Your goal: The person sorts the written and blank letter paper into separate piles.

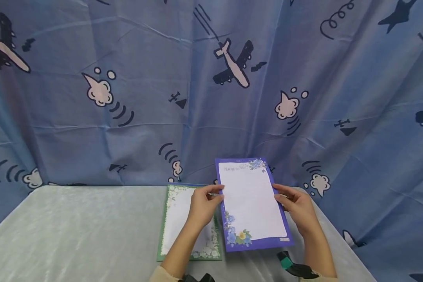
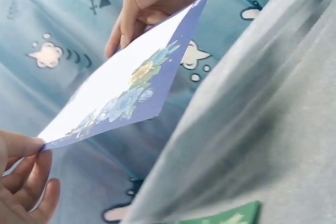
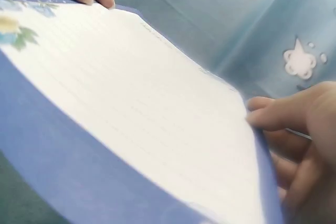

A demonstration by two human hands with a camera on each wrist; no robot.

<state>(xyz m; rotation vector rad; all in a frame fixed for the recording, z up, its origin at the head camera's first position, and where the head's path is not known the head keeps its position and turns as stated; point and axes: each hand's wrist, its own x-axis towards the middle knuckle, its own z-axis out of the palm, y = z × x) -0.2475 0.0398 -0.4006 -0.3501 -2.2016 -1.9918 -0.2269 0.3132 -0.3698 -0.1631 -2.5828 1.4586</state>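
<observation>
Both hands hold up a sheet of stationery paper (image 1: 252, 203) with a purple border and blue and yellow flowers in two corners. My left hand (image 1: 203, 205) pinches its left edge between thumb and fingers. On the opposite edge, my right hand (image 1: 297, 207) pinches it the same way. The sheet is tilted above the table and bows slightly in the right wrist view, where faint ruled lines show on its white middle. Partly under the left forearm lies a green-bordered sheet (image 1: 178, 219) with a pale floral frame.
A pale grey cloth covers the table (image 1: 74, 227). Behind it hangs a blue curtain (image 1: 144, 98) printed with airplanes and clouds, close to the table's back edge. A thin blue edge shows behind the top of the green-bordered sheet. Black straps sit at both wrists.
</observation>
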